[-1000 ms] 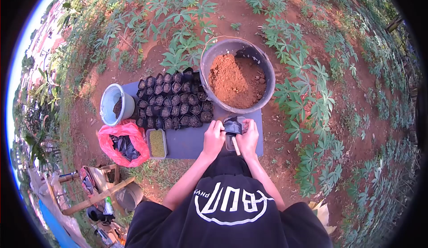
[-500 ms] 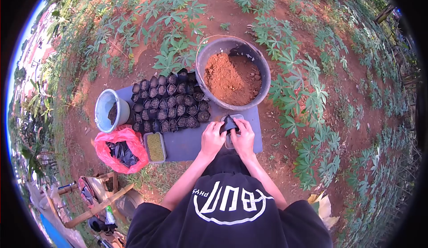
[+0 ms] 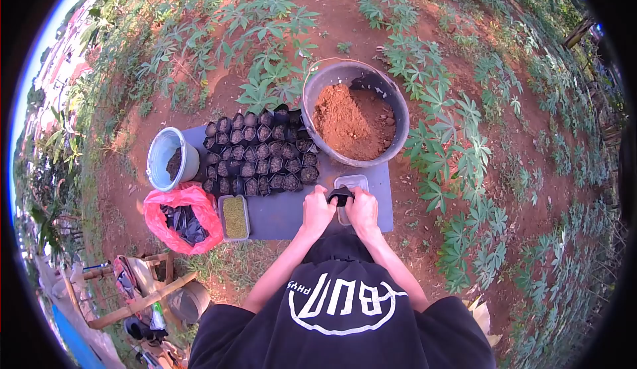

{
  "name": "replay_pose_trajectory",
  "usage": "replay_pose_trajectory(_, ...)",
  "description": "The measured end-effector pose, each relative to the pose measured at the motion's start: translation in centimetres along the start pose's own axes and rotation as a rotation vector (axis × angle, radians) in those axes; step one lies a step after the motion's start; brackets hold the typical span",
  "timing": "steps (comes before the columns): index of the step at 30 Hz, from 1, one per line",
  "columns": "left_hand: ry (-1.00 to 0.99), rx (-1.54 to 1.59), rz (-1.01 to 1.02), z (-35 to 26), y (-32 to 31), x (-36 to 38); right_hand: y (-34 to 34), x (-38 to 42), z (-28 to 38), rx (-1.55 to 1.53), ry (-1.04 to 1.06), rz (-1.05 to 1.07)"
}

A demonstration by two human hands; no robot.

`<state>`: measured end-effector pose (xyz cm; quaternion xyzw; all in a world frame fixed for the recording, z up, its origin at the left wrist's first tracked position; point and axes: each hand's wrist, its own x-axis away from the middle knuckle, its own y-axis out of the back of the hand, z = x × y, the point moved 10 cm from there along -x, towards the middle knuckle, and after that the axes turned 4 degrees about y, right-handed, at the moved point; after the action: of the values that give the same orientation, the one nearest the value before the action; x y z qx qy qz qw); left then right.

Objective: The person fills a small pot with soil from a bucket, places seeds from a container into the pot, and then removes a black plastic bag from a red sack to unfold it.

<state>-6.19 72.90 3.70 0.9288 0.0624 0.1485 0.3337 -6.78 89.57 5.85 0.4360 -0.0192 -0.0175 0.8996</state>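
Between my two hands is a small black plastic seedling bag [image 3: 341, 194], its round mouth held open and facing up. My left hand [image 3: 319, 211] grips the left side of its rim, and my right hand [image 3: 363, 210] grips the right side. Beneath and just beyond them sits a clear plastic container [image 3: 352, 182] on the grey table [image 3: 285, 218]. Many black bags filled with dark soil [image 3: 262, 153] stand packed in rows to the left. Past my hands is a large dark bucket [image 3: 403, 130] of reddish-brown soil [image 3: 345, 120].
At the table's left are a light-blue pail [image 3: 154, 160] with some dark soil, a pink plastic bag [image 3: 154, 220] holding black plastic, and a tub of small green grains [image 3: 234, 218]. Leafy plants [image 3: 434, 150] grow on both sides. A wooden frame [image 3: 142, 299] stands at lower left.
The seedling bag's mouth has been spread into a round opening; before, it looked folded. My hands are slightly lower, and the view has shifted a little.
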Motion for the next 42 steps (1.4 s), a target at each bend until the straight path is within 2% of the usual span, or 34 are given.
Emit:
replay_pose_trajectory(3,-0.037,-0.084,0.078,0.7,-1.1,0.0,-0.5,0.0,-0.2,0.048,-0.043,0.051)
replay_pose_trajectory(6,-0.212,-0.200,0.010,-0.7,-1.3,0.2,-0.5,0.5,0.6,0.106,0.001,0.068)
replay_pose_trajectory(9,-0.219,-0.166,0.012,-1.6,-1.2,0.5,-2.2,0.5,-0.3,0.093,0.011,0.155)
replay_pose_trajectory(12,-0.184,-0.129,-0.045,-1.9,-0.9,1.0,-2.3,0.4,-1.1,0.043,-0.003,0.149)
replay_pose_trajectory(15,-0.179,-0.218,0.080,-0.5,-3.0,0.9,-1.3,0.2,-1.3,0.065,-0.057,0.142)
replay_pose_trajectory(21,-0.223,-0.131,-0.007,-1.5,-1.8,0.4,-2.1,0.1,-1.5,-0.066,0.044,0.128)
replay_pose_trajectory(27,-0.237,-0.181,0.073,-2.0,-1.7,0.9,-2.6,-0.7,-4.5,-0.082,-0.136,0.137)
replay_pose_trajectory(30,-0.157,-0.173,0.137,-1.5,-2.4,0.9,-1.5,-0.8,-4.4,-0.107,-0.153,0.088)
replay_pose_trajectory(36,-0.167,-0.216,0.094,-1.6,-2.0,0.7,-0.6,-1.0,-1.7,-0.160,-0.042,0.013)
replay_pose_trajectory(39,-0.176,-0.208,0.080,-1.3,-2.0,0.5,-0.9,-0.7,-1.4,-0.076,0.038,0.030)
replay_pose_trajectory(42,-0.205,-0.218,0.065,-1.3,-2.3,0.7,-0.3,-0.4,-2.0,0.055,-0.064,0.085)
